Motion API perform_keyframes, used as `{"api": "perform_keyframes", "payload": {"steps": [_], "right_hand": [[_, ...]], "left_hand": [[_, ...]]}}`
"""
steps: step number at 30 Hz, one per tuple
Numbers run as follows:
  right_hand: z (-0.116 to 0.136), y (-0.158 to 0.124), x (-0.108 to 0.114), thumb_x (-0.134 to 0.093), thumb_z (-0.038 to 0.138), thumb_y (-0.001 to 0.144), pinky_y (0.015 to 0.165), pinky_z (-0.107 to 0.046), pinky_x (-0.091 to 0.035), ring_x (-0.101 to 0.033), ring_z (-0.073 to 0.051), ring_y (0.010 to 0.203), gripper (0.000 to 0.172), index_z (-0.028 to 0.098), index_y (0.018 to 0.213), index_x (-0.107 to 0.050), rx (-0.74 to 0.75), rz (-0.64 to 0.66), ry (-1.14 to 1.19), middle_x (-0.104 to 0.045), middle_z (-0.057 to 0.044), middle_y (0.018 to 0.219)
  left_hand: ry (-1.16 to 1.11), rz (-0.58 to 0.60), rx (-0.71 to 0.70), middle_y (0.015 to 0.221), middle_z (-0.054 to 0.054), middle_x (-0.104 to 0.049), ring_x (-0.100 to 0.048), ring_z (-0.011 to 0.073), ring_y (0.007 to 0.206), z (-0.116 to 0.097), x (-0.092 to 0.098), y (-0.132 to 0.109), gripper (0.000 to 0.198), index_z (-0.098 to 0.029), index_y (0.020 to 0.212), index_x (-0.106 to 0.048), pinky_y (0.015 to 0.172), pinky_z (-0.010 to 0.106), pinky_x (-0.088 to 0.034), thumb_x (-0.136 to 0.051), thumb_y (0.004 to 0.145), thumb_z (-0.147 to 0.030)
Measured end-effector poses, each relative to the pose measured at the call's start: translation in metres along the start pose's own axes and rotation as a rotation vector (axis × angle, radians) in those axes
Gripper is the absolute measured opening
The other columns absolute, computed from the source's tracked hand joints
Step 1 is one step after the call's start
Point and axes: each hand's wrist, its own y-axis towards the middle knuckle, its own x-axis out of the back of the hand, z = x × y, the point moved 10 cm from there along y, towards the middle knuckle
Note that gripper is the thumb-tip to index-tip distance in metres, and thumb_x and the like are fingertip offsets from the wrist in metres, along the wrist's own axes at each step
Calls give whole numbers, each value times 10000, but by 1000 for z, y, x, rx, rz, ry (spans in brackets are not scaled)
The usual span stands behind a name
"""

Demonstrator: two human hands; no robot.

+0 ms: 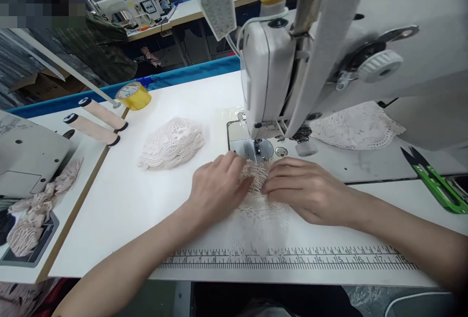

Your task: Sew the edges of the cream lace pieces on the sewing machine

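Nearest the camera, the white machine (268,70) fills the upper right, its foot (258,148) low over the metal plate (240,147). Just in front of that plate lies the pale lace (256,214), between the two hands, its far end at the plate and its near end reaching toward the ruler (314,260) printed along the table edge. The left hand (217,185) has its fingers curled and seems to pinch the left side of the lace against the thumb; the right hand (310,190) keeps its fingers close together, bent down on the right side, but its thumb is hidden, so one cannot tell whether it grips or only presses. The step in hand looks like lining the lace up at the foot; the next move would call for even, light tension from both sides, with fingertips clear of the foot. The needle cannot be made out, nor whether the lace is already under the foot. The lace's near end is blurred and almost lost against the white table, and the right edge of the picture cuts off the green snips (435,180)
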Motion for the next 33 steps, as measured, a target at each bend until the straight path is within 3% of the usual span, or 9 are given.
{"api": "perform_keyframes", "payload": {"steps": [3,6,9,12,14,16,21,28,33], "right_hand": [[-3,-2,0,-370,20,910,885,-355,-500,-645,-129,747,383,226,804,-676,-28,38,28,-729,20,812],[-6,-3,2,-384,50,888,814,-341,-492,-617,-124,681,351,227,752,-655,-58,24,39,-706,27,740],[-10,-3,12,-444,129,868,688,-330,-497,-601,-139,648,237,203,783,-652,-137,-94,45,-686,1,728],[-36,-12,19,-543,226,895,513,-271,-484,-576,-123,542,156,172,1000,-646,-440,-219,133,-665,-1,709],[-53,-22,8,-596,255,895,403,-228,-451,-543,-99,445,245,174,1126,-602,-665,-205,312,-661,22,694],[-59,-27,-6,-592,237,902,376,-201,-458,-562,-88,429,244,181,1140,-586,-759,-154,514,-681,25,726],[-48,-18,3,-570,140,896,523,-182,-517,-634,-93,574,147,170,1031,-621,-618,-193,464,-655,39,681],[-33,-11,7,-531,138,912,462,-167,-427,-525,-67,498,162,176,1069,-550,-452,-180,289,-573,77,631],[-29,-11,6,-504,113,907,460,-168,-393,-460,-60,466,182,202,1065,-509,-386,-165,242,-511,97,604]], "left_hand": [[27,108,81,835,21,-639,-576,137,626,15,-17,2,153,-171,954,-568,421,245,-305,-548,922,-319],[9,66,39,784,10,-637,-570,117,606,12,-16,3,136,-170,882,-588,441,245,-319,-491,955,-233],[-125,1,50,787,1,-650,-564,93,606,12,-7,4,134,-172,887,-613,474,228,-367,-501,956,-200],[-361,-53,105,849,-7,-667,-549,67,602,15,2,3,73,-183,894,-609,504,201,-419,-548,933,-177],[-488,-87,119,863,-8,-674,-571,64,613,13,8,3,72,-186,861,-602,508,191,-443,-567,917,-157],[-595,-100,141,845,-10,-678,-602,68,622,12,11,3,90,-187,829,-600,509,185,-471,-576,906,-145],[-655,-78,156,819,-6,-648,-633,99,729,8,10,4,67,-190,872,-611,631,213,-559,-602,880,-124],[-351,-217,-80,821,0,-614,-579,77,660,-6,18,0,107,-173,898,-566,517,177,-455,-559,888,-67],[-351,-235,-110,822,6,-622,-608,94,700,-8,18,-2,112,-171,913,-566,573,192,-475,-570,877,-64]]}}
